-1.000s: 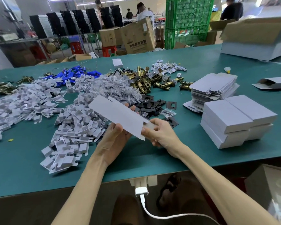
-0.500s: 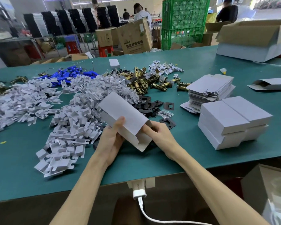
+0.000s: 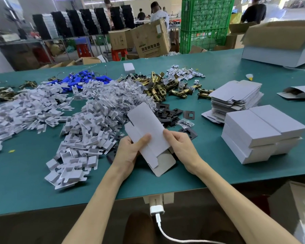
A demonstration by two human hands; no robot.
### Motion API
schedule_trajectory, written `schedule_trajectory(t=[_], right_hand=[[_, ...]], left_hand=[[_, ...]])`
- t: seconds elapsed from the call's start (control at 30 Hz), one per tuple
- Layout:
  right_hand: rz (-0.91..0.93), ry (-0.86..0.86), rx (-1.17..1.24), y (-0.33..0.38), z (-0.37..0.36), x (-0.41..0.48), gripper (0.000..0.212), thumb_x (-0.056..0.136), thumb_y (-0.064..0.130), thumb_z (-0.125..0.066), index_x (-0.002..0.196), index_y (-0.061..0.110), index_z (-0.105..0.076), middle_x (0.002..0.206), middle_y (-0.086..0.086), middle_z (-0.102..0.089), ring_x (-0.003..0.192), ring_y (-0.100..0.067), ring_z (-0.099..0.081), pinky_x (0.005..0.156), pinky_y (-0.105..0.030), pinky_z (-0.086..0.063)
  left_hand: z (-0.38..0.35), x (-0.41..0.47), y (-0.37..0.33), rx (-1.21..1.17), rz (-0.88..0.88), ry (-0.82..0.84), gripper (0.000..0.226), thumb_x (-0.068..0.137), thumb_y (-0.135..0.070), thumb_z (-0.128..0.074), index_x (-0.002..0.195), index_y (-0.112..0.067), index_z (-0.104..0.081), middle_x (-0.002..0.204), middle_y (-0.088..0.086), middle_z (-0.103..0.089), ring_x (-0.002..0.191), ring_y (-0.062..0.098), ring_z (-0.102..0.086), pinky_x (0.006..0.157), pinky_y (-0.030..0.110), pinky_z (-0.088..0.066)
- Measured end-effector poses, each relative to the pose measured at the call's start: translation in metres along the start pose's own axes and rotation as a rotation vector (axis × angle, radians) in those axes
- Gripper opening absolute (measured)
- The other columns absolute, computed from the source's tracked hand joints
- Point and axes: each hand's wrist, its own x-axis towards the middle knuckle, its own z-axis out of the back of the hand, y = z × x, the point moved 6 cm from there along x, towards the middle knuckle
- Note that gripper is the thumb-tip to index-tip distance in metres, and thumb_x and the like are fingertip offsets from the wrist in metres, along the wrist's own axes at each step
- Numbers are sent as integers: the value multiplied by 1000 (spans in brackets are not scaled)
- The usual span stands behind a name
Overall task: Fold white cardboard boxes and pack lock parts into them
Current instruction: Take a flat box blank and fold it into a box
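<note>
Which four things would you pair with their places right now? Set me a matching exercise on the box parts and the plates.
Things:
1. box blank
2. flat blanks
3. folded boxes
4. black plates

Places:
A. gripped by left hand and right hand
B. loose, just beyond the held blank
C. closed and stacked, right of the right hand
D. piled flat behind the folded boxes

Pairs: 1-A, 2-D, 3-C, 4-B

Matt white cardboard box blank (image 3: 149, 131), shiny brass latches (image 3: 167, 88), smooth matt green tabletop (image 3: 209, 173).
</note>
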Motion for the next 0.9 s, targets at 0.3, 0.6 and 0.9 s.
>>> schedule_trajectory(t=[0.3,0.6,0.9], right_hand=[[-12,-101,-100,1,5,0,58,107,33,-50,73,-13,-40,69,-12,-38,66,-24,-31,64,-39,-24],[-46,-51,56,1,2,-2,59,106,38,-52,67,-5,-39,69,-10,-39,62,-23,-32,59,-35,-23],[-1,-121,49,-3,8,1,56,107,32,-52,67,-7,-43,69,-12,-44,66,-24,-35,65,-41,-26]], left_hand=[[1,1,2,85,-75,-32,28,96,-25,-67,115,-4,-69,113,13,-78,101,27,-75,80,35,-62],[-2,-1,0,63,-80,5,41,88,-27,-71,119,-1,-67,115,15,-77,102,29,-75,81,34,-62],[-10,-2,-3,142,-133,72,78,92,-23,-76,155,-26,-32,129,6,-72,119,25,-70,96,39,-59]])
